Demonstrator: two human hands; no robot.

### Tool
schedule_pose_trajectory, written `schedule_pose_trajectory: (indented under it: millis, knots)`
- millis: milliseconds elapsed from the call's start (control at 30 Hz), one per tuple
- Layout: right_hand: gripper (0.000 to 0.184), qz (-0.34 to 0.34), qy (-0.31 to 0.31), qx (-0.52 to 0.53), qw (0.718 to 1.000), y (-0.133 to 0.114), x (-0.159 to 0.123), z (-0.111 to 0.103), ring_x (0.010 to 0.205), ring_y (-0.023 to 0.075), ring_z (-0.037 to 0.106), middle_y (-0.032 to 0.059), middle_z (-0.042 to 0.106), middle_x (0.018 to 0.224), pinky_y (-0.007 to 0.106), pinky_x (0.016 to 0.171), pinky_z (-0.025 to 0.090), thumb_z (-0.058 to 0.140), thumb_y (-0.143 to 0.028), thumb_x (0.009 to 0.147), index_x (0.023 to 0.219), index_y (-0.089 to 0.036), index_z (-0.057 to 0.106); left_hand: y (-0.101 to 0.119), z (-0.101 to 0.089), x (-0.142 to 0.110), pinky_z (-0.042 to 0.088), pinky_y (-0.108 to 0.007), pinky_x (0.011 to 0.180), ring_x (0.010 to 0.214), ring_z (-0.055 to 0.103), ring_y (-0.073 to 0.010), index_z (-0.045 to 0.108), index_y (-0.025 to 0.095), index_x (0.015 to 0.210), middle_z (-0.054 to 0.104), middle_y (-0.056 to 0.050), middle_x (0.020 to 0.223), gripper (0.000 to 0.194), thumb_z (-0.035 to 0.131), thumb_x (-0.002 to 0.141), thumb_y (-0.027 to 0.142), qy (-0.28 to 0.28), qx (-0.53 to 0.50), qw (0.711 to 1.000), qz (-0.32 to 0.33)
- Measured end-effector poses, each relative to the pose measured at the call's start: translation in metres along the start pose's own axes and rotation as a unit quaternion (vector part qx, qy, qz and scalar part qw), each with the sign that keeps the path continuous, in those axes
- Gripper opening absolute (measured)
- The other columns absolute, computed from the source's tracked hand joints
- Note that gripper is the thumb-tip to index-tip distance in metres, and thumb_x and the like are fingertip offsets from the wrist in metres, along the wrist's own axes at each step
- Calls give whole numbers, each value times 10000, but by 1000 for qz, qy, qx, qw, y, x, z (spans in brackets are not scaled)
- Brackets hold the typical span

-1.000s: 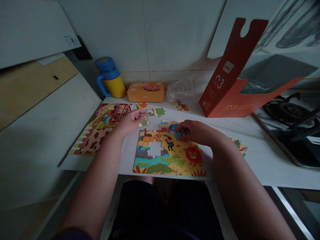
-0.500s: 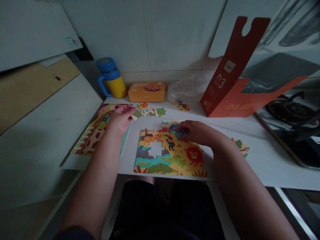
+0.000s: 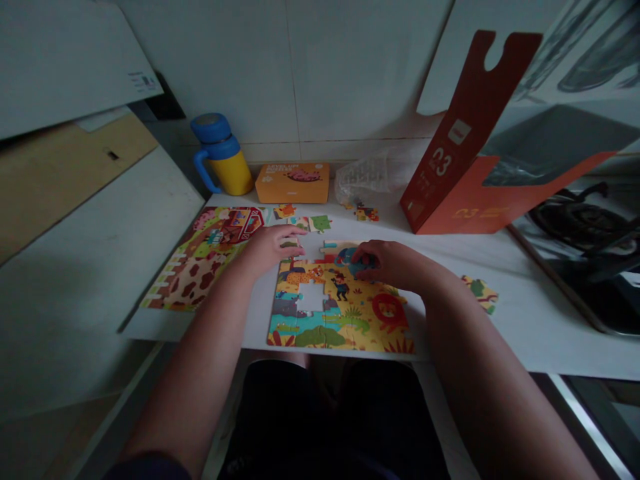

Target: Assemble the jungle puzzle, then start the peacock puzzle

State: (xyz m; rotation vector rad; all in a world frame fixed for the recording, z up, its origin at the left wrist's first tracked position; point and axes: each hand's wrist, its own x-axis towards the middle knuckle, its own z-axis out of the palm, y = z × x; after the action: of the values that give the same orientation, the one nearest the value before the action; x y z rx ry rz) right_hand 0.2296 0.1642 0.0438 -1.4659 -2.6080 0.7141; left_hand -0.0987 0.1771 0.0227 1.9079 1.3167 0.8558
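Left grip [image 3: 274, 248] covers a puzzle piece [image 3: 289, 244] (partly).

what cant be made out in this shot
- Head view: most of the puzzle piece at the left hand, covered by its fingers; whether it is gripped is unclear.
- Head view: part of the animal puzzle, under the right hand.
- Head view: small print on the orange box, too small and blurred.
- Head view: the rest of the stove, cut off by the right edge.
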Motion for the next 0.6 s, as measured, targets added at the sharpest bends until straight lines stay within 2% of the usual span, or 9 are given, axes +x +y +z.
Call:
schedule_pose_trajectory:
  millis: [100, 233, 333, 433, 500, 600]
  knots:
    - [333, -1, 0, -2, 1000, 1, 1, 1, 885, 225, 670, 73, 773, 1116, 306, 745, 451, 784, -323, 882, 1206, -245, 764, -4, 1, -1, 549, -392, 1056, 1186, 722, -257, 710, 292, 1343, 766, -52, 1299, 546, 868, 820, 287, -27, 62, 997, 25]
    - [325, -11, 0, -4, 1000, 2, 1, 2, 867, 219, 662, 71, 769, 1105, 301, 734, 437, 776, -320, 888, 1202, -238, 759, -10, -3, -2, 561, -333, 962, 1106, 715, -212, 622, 285, 1428, 723, -56, 1244, 538, 720, 902, 229, -49, 37, 997, 50]
    - [314, -12, 0, -1, 1000, 3, 2, 2, 866, 218, 659, 70, 766, 1087, 302, 734, 434, 772, -332, 898, 1196, -235, 757, -14, -3, 0, 566, -315, 944, 1133, 702, -198, 607, 270, 1402, 691, -73, 1249, 515, 714, 901, 219, -33, -51, 997, 49]
    - [313, -17, 2, 0, 1000, 4, 2, 3, 888, 223, 664, 68, 765, 1092, 306, 751, 441, 769, -329, 900, 1199, -238, 754, -19, -1, 5, 583, -324, 911, 1051, 712, -193, 612, 247, 1331, 702, -68, 1158, 479, 774, 880, 249, -20, -109, 994, 12]
    - [309, -24, 4, -3, 1000, 4, 2, 3, 896, 226, 666, 70, 766, 1102, 309, 758, 444, 766, -334, 904, 1197, -238, 754, -22, -1, 7, 589, -335, 889, 994, 716, -191, 640, 233, 1247, 717, -58, 1097, 411, 800, 872, 281, -22, -111, 993, -13]
    - [304, -21, 5, -4, 1000, 3, 2, 3, 886, 226, 666, 72, 769, 1101, 313, 759, 448, 768, -323, 895, 1187, -238, 756, -27, -1, 8, 585, -346, 875, 951, 719, -190, 683, 229, 1153, 735, -44, 1046, 293, 779, 891, 316, -34, -76, 996, -16]
